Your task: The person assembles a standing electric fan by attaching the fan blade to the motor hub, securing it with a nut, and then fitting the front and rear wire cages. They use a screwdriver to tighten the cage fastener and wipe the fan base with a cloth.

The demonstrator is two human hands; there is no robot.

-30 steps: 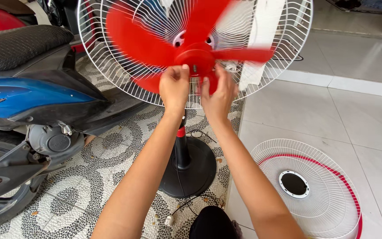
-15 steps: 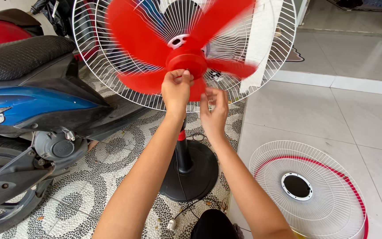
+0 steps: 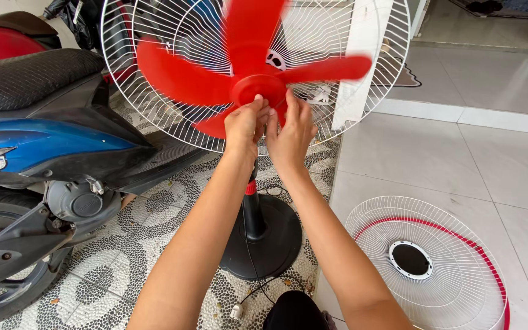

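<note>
Nearest on the right, a detached white wire fan guard (image 3: 429, 263) with a red rim lies flat on the pale floor tiles (image 3: 508, 165). Left of it, on the pebble-patterned floor, stands the fan's round black base (image 3: 270, 241), its black pole with a red collar rising between the person's forearms. At the near left a blue and black motorbike (image 3: 38, 146) is parked alongside. Further off, both hands meet at the middle of the fan: the left hand (image 3: 244, 126) has its fingers curled around the near edge of the red hub (image 3: 255, 87), while the right hand (image 3: 289, 134), fingers loosely bent, presses against the hub's right side, the two hands touching. The red blades (image 3: 178, 76) are blurred, set in front of the white rear guard (image 3: 154, 116). Behind the fan a white pillar (image 3: 362, 61) stands at the tile's edge.
</note>
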